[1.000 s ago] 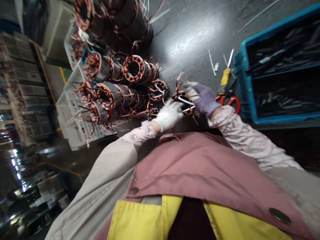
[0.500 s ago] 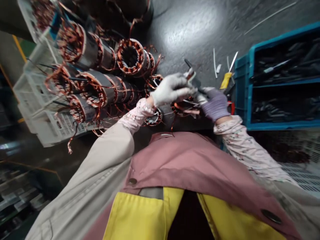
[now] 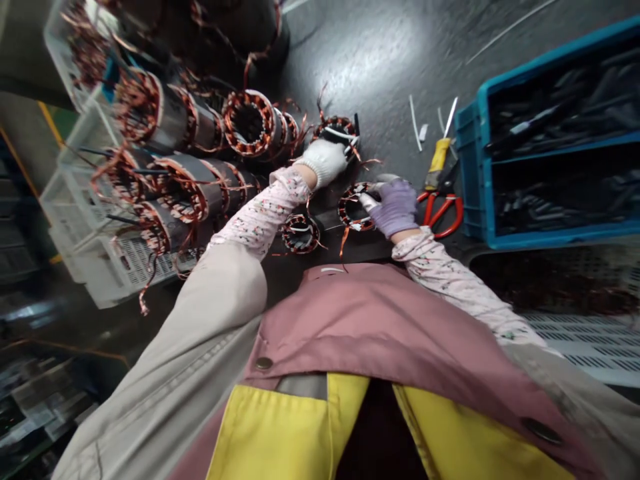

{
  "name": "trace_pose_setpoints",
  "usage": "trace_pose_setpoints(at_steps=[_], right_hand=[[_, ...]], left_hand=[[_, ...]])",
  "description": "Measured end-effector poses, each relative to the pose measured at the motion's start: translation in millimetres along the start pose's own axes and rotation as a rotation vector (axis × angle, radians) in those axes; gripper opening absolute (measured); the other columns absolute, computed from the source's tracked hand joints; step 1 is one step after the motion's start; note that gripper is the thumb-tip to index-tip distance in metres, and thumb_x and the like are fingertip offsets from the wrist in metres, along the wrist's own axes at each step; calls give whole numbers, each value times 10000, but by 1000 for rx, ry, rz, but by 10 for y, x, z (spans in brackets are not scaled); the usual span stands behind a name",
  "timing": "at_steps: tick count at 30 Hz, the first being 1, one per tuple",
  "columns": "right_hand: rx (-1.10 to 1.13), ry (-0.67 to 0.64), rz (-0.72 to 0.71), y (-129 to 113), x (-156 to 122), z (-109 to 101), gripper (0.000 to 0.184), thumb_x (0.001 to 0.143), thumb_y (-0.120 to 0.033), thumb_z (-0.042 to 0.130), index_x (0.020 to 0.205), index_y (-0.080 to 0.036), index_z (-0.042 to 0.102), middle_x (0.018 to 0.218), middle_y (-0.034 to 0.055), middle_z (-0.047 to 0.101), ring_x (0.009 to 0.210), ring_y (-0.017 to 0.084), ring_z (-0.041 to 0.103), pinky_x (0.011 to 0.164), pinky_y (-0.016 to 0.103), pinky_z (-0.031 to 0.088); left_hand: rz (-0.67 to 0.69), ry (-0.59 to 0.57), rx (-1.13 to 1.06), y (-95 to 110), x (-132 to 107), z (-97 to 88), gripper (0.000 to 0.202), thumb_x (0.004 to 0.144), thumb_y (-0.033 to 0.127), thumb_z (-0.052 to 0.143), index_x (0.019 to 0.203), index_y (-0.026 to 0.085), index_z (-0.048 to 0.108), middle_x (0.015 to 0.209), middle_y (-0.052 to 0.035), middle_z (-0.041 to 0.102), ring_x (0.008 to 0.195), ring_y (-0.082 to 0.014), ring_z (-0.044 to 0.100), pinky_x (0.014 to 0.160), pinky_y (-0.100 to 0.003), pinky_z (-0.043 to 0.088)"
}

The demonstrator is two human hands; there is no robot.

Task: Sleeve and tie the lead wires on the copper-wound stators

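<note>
My left hand, in a white knit glove, is at a copper-wound motor stator on the dark tabletop. Its fingers curl over the stator's near rim, and their tips are partly hidden. White tie strips and a black sleeve show on that stator. My right hand, in a purple glove with pale fingertips, grips the right side of a second stator; the thumb lies over the ring and the fingers reach round its far side. A smaller stator lies near the table's front edge, touched by neither hand.
Several stators are stacked on their sides at the left, beside white plastic crates. To the right lie red-handled pliers, a yellow-handled screwdriver and white tube pieces. A blue divided bin holds dark sleeves.
My hands were together over a dark piece and have moved apart. The left went up and left to the upper stator; the right came down to the ring. The view shifted slightly.
</note>
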State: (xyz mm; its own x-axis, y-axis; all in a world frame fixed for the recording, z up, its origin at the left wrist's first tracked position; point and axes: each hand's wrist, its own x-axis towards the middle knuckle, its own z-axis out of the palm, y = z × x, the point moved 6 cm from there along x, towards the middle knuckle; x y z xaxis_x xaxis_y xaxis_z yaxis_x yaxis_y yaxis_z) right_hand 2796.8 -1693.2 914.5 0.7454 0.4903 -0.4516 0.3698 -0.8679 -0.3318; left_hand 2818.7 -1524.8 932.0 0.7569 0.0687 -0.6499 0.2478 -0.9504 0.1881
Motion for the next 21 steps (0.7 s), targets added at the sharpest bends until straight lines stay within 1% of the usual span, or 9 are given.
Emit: trace_pose_setpoints(at_steps=[2, 5, 6, 9, 11, 13, 16, 18, 21], right_hand=[[35, -37, 120, -42, 135, 73, 417, 918, -447, 460, 1073, -151, 710, 1225, 177, 628, 1171, 354, 538, 978, 513, 428], [76, -27, 192, -104, 307, 150, 331, 883, -389, 527, 986, -140, 721, 1098, 182, 669, 1096, 361, 585, 935, 540, 456], [107, 3, 164, -121, 338, 151, 291, 864, -355, 550, 961, -141, 722, 1082, 177, 676, 1085, 354, 593, 938, 542, 459], [253, 90, -19, -135, 303, 89, 231, 835, -293, 556, 925, -164, 725, 1075, 131, 701, 1061, 298, 616, 978, 489, 475], [316, 113, -92, -81, 196, 10, 244, 839, -286, 530, 933, -174, 725, 1079, 103, 713, 1054, 262, 629, 1007, 431, 479], [330, 139, -98, 11, 67, -100, 295, 866, -294, 480, 984, -169, 719, 1103, 101, 713, 1078, 246, 628, 1034, 403, 468], [282, 173, -104, 127, -119, -267, 413, 943, -320, 352, 1136, -166, 683, 1215, 122, 675, 1172, 245, 584, 1071, 417, 424], [171, 117, -131, 159, -219, -282, 448, 961, -337, 325, 1205, -163, 657, 1271, 134, 643, 1224, 260, 543, 1083, 439, 393], [-25, -38, -251, 112, -347, -146, 445, 922, -384, 446, 1244, -146, 640, 1363, 140, 576, 1277, 304, 481, 1086, 475, 358]], left_hand=[[4, 40, 43, 24, -143, -37, 401, 988, 262, 380, 1210, 57, 644, 1136, -192, 671, 1097, -297, 603, 926, -383, 419], [22, 69, 63, 36, -400, -25, 401, 960, 236, 376, 1212, 73, 641, 1128, -183, 670, 1094, -298, 616, 926, -389, 424], [44, 70, 68, 40, -485, -5, 390, 952, 240, 390, 1201, 89, 650, 1136, -174, 668, 1083, -296, 622, 908, -384, 433], [96, 104, 71, 33, -693, 41, 366, 962, 258, 398, 1183, 144, 666, 1225, -146, 635, 1050, -274, 635, 840, -359, 455], [99, 143, 46, 28, -767, 56, 379, 978, 266, 386, 1257, 182, 629, 1299, -132, 594, 1032, -252, 638, 806, -347, 464], [141, 159, 24, 91, -783, 92, 440, 973, 280, 428, 1399, 218, 514, 1373, -135, 541, 1033, -249, 636, 786, -345, 470], [304, 152, 43, 338, -717, 180, 656, 902, 248, 569, 1517, 250, 341, 1480, -152, 441, 1072, -273, 625, 802, -355, 471], [395, 128, 69, 520, -618, 248, 609, 896, 191, 552, 1485, 230, 405, 1454, -166, 471, 1096, -289, 617, 837, -375, 464], [372, 42, 87, 661, -399, 340, 376, 932, 127, 416, 1217, 119, 662, 1199, -199, 640, 1084, -320, 626, 874, -423, 453]])
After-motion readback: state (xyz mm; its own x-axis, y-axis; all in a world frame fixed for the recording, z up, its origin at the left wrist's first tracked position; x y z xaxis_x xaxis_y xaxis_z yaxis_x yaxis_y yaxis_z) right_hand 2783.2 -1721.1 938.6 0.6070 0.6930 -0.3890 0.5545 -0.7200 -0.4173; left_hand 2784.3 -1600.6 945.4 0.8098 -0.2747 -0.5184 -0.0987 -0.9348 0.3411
